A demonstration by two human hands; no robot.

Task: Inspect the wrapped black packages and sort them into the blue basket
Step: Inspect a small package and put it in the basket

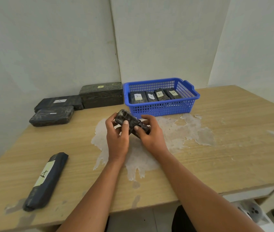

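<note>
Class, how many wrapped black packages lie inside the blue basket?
4, side by side in the blue basket: far-left package, second, third, rightmost. Others may be hidden beneath.

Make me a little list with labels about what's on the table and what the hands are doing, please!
held package: black wrapped package, lifted above the table
left hand: grips the package's near-left side
right hand: grips its right end
blue basket: four labelled black packages inside, side by side
long package: lies near the front left edge, label up
back left: three bigger black packages
table: wood, with a pale peeled patch
</note>
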